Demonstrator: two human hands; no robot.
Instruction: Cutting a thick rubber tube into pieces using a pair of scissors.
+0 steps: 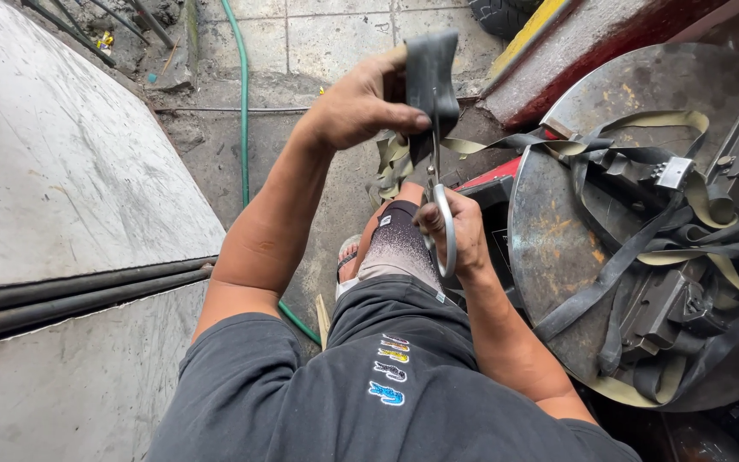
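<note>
My left hand [361, 103] is raised and grips a folded piece of black rubber [431, 81] between thumb and fingers. Below it, my right hand [459, 231] holds metal scissors [443, 218] by their loop handles, blades pointing up into the lower edge of the rubber. Both hands are above my raised knee in dark shorts [395, 248].
A round rusty metal table [549, 248] at right carries strips of black and tan rubber [643, 248] and metal clamps. A large grey metal sheet [62, 171] lies at left. A green hose [243, 103] runs over the concrete floor.
</note>
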